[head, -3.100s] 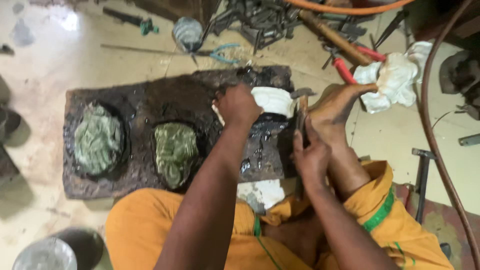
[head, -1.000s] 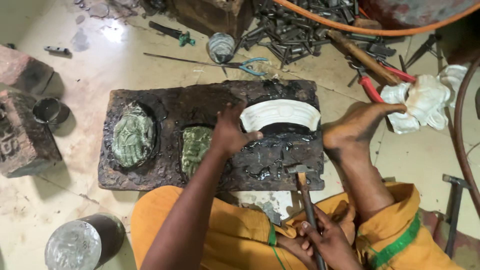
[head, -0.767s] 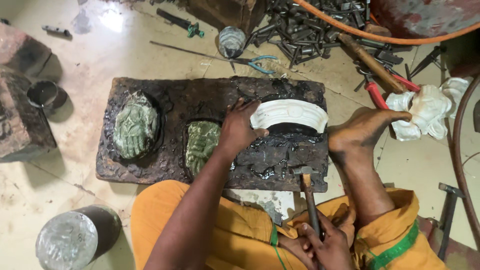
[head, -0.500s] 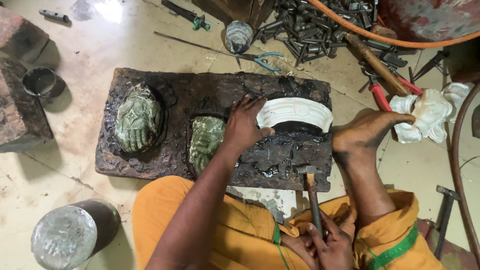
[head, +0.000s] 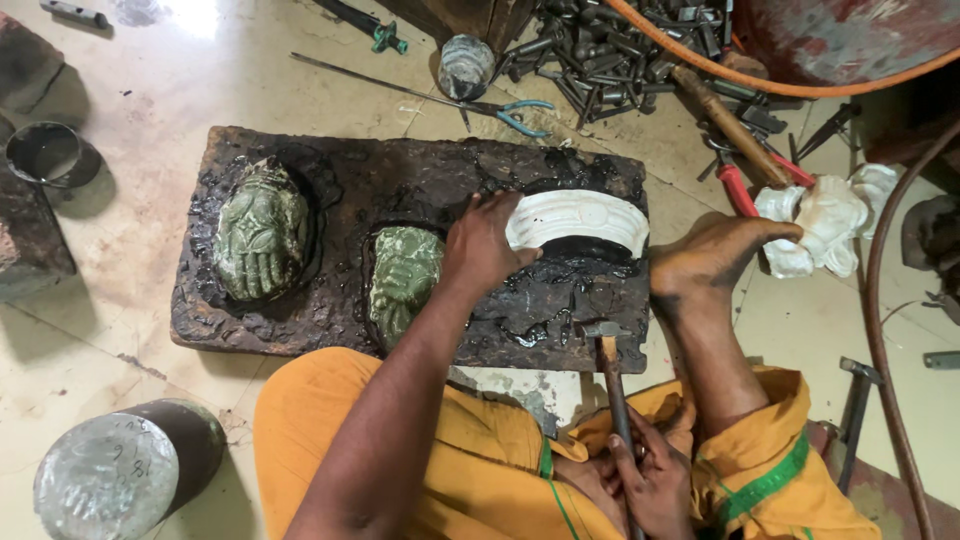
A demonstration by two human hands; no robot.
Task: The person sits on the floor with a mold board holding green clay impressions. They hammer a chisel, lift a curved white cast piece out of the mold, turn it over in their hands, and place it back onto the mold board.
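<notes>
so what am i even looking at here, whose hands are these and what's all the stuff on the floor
One picture, taken by a camera on a seated person's head, looking down. The left hand presses a white curved piece onto a dark pitch-covered slab on the floor. The right hand, near the lap, grips a small hammer. A bare foot rests at the slab's right edge. Two green embossed metal reliefs sit in the slab. Steel punches lie heaped beyond it.

Curved white moulded piece (head: pixel 578 220) flat on black pitch block (head: pixel 330 300); small hammer (head: pixel 612 385) upright.
</notes>
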